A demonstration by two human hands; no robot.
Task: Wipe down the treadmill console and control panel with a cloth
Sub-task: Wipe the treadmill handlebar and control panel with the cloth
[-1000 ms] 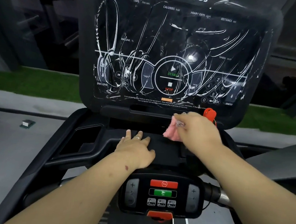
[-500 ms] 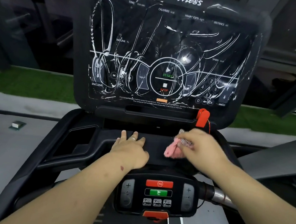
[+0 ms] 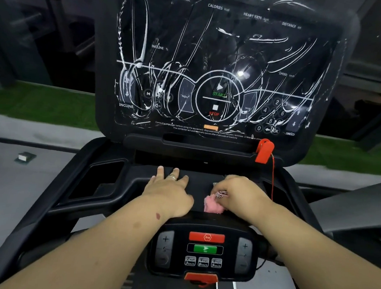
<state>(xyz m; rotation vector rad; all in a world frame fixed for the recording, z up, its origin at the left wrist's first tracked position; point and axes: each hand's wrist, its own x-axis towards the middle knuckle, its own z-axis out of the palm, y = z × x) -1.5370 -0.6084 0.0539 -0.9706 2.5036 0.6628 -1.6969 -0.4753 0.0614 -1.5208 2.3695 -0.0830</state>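
Observation:
The black treadmill console (image 3: 217,62) stands upright ahead, its screen streaked with white smears. Below it runs a flat black shelf (image 3: 200,176). My left hand (image 3: 170,190) rests flat on that shelf, fingers straight, a ring on one finger. To its right my right hand (image 3: 240,193) grips a small pink cloth (image 3: 212,204) and presses it onto the shelf's near edge. The lower control panel (image 3: 204,250) with a red stop button, a green go button and speed keys sits just below both hands.
A red safety clip (image 3: 264,150) with a thin red cord hangs at the console's lower right. A recessed cup holder (image 3: 101,181) lies left of my hands. Grey floor and a green turf strip (image 3: 41,104) lie beyond the treadmill.
My right hand has drawn the pink cloth back from under the red clip toward me, down to the shelf's near edge. My left hand has stayed flat on the shelf.

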